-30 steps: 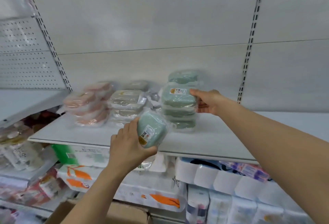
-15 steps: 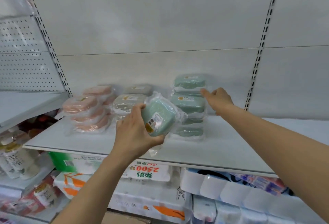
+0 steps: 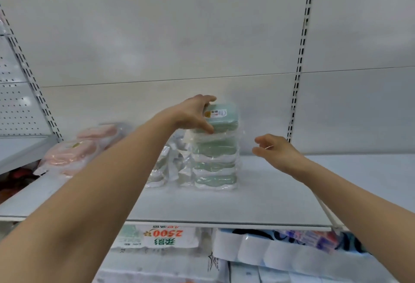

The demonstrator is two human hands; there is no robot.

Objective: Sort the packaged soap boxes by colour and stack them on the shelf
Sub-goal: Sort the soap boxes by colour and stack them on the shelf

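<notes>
A stack of green soap boxes (image 3: pixel 215 166) in clear wrap stands mid-shelf on the white shelf (image 3: pixel 258 202). On top of it lies another green soap box (image 3: pixel 222 115) with a label; my left hand (image 3: pixel 193 114) grips its left end, fingers over the top and thumb below. My right hand (image 3: pixel 272 151) hovers just right of the stack, apart from it, fingers relaxed and holding nothing. Pink soap boxes (image 3: pixel 74 154) are piled at the left. My left forearm hides most of the grey boxes between the pink and green piles.
Crumpled clear wrapped packs (image 3: pixel 167 166) lie just left of the green stack. A slotted upright (image 3: pixel 298 58) runs up the back panel at the right. Below the shelf hang a price sign (image 3: pixel 167 236) and packs of tissue rolls (image 3: pixel 269 253).
My left hand has carried the green box up from in front of the stack onto its top. My right hand has come off the stack and drawn back to the right.
</notes>
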